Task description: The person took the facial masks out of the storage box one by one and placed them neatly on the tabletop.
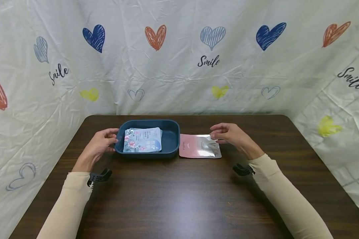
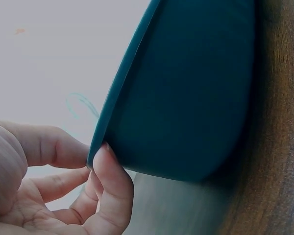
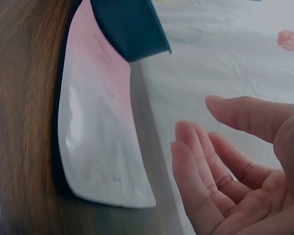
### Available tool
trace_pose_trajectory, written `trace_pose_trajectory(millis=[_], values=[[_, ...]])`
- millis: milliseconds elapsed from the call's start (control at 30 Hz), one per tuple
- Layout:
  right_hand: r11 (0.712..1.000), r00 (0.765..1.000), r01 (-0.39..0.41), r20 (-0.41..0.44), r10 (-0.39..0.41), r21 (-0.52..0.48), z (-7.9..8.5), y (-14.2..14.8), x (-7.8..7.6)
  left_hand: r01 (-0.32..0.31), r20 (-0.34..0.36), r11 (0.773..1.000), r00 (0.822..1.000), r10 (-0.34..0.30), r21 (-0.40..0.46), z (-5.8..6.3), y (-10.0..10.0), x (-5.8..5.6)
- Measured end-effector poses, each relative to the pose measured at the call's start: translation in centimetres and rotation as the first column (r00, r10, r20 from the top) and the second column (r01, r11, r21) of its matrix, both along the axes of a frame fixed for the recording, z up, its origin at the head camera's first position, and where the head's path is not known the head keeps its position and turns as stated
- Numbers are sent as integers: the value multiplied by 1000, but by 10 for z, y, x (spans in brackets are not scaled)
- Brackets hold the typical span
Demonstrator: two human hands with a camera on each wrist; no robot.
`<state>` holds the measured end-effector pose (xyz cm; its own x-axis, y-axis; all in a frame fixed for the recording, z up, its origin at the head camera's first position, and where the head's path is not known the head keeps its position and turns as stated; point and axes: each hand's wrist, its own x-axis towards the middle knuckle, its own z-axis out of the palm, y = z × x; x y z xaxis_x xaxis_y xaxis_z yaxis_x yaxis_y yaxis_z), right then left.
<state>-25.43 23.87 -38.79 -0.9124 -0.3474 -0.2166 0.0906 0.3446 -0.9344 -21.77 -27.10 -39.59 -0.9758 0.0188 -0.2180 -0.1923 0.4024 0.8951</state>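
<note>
A dark blue plastic tray sits toward the back of the table, with light blue flowered sachets stacked in its left part. My left hand is at the tray's left end; in the left wrist view, thumb and fingers pinch the tray's rim. Right beside the tray lies a flat pink and silver sachet, its pink end against the tray's right side. Over the silver end hangs my right hand. In the right wrist view its fingers are loosely bent, apart from the sachet, holding nothing.
The dark wooden table has rounded back corners. Behind it and at both sides hangs a white cloth printed with hearts and the word Smile. A black strap is on the left wrist, another on the right.
</note>
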Motion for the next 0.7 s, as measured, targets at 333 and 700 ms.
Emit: trace_pose_trajectory(millis=[333, 700], values=[[998, 1000, -24, 12, 24, -63, 9, -25, -2, 12, 3, 1000, 1000, -12, 17, -1, -2, 0], [991, 996, -89, -32, 86, -102, 16, -58, -3, 14, 2, 1000, 1000, -14, 26, -3, -4, 0]])
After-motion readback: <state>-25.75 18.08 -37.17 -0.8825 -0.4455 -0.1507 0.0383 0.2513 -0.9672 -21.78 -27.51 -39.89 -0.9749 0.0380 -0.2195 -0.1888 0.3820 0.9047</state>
